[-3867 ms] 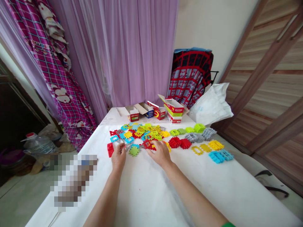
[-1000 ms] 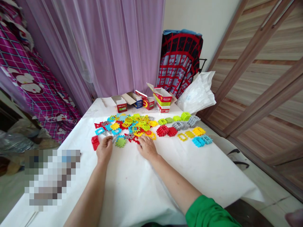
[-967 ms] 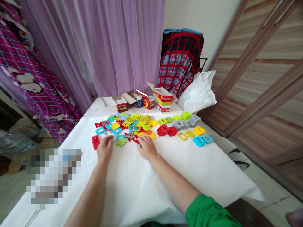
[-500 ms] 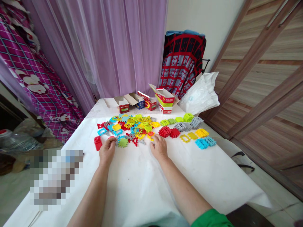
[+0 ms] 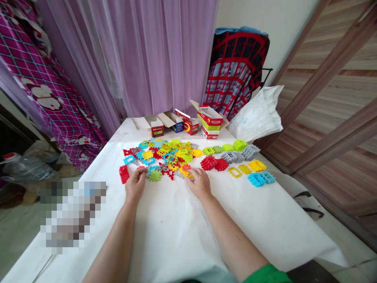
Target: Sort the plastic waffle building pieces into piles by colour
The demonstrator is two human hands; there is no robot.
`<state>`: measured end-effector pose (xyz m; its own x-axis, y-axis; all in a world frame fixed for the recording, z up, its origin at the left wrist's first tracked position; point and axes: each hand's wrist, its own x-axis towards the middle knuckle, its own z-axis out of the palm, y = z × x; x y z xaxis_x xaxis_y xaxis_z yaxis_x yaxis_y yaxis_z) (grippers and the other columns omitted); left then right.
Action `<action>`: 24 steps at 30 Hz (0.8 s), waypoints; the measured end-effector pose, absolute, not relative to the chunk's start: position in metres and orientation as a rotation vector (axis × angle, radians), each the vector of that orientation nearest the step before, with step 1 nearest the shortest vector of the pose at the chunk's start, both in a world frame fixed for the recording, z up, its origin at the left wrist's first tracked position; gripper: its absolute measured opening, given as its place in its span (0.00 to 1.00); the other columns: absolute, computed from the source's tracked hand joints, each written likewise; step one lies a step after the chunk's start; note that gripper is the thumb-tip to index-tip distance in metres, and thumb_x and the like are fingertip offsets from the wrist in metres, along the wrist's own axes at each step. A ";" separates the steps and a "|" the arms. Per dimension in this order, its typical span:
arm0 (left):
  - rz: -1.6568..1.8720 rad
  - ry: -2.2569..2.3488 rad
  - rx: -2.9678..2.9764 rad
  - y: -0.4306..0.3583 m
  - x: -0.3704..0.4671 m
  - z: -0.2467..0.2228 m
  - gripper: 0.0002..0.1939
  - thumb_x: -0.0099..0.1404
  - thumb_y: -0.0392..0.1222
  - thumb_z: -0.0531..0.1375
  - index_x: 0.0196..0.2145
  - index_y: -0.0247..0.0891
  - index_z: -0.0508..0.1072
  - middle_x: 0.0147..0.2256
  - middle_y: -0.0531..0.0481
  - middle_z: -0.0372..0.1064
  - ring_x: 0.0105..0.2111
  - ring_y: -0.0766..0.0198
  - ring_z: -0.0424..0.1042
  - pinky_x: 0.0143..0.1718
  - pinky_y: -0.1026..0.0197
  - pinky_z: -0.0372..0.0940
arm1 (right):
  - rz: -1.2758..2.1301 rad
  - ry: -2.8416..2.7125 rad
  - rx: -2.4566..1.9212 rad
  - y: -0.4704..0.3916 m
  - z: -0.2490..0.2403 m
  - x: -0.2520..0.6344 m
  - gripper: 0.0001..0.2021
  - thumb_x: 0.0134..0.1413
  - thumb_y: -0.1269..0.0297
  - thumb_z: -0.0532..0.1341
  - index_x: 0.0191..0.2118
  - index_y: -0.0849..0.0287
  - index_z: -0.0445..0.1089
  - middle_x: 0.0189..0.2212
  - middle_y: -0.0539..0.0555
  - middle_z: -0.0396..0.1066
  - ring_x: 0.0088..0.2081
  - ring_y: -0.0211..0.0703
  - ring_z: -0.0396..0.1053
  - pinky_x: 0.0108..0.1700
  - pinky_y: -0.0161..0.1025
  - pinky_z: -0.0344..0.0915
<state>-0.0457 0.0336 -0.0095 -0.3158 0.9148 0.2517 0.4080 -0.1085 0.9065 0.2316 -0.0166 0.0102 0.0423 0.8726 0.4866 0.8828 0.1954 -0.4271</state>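
A loose pile of notched plastic building pieces (image 5: pixel 160 155) in several colours lies on the white-covered table. At its near left edge is my left hand (image 5: pixel 135 184), fingers curled and pinched together; whatever may be between the fingertips is hidden. Close to that hand are a red block (image 5: pixel 123 174) and a green square piece (image 5: pixel 154 175). My right hand (image 5: pixel 200 183) rests at the pile's near right edge, thumb and forefinger apart beside a yellow piece (image 5: pixel 185 173).
Sorted by colour on the right are red pieces (image 5: pixel 208 162), grey pieces (image 5: pixel 251 151), green pieces (image 5: pixel 240 145), yellow pieces (image 5: pixel 257 165) and blue pieces (image 5: pixel 256 179). Opened small boxes (image 5: pixel 157 131) line the back edge, with a white bag (image 5: pixel 256 114) beside them.
The camera view has shifted slightly, so everything sits a little further right. Both hands stay at nearly the same places by the pile; the pieces look unmoved.
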 end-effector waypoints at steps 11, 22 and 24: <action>1.402 1.710 1.431 0.031 -0.045 -0.006 0.11 0.58 0.47 0.58 0.37 0.45 0.77 0.36 0.55 0.79 0.40 0.60 0.77 0.46 0.58 0.69 | 0.007 -1.877 -1.863 -0.018 0.022 0.225 0.20 0.53 0.62 0.63 0.53 0.51 0.72 0.45 0.56 0.71 0.46 0.49 0.65 0.48 0.43 0.61; 1.433 1.659 1.456 0.031 -0.046 -0.010 0.12 0.58 0.46 0.59 0.38 0.45 0.77 0.36 0.54 0.79 0.39 0.60 0.76 0.47 0.58 0.69 | 0.021 -1.910 -1.824 -0.019 0.024 0.225 0.09 0.57 0.64 0.62 0.43 0.52 0.74 0.44 0.54 0.71 0.47 0.45 0.65 0.47 0.40 0.58; 1.433 1.661 1.447 0.030 -0.045 -0.008 0.12 0.58 0.47 0.59 0.38 0.44 0.76 0.36 0.53 0.79 0.40 0.60 0.76 0.48 0.58 0.68 | 0.010 -1.910 -1.804 -0.019 0.023 0.225 0.08 0.57 0.65 0.61 0.43 0.53 0.74 0.44 0.54 0.71 0.47 0.45 0.65 0.47 0.40 0.58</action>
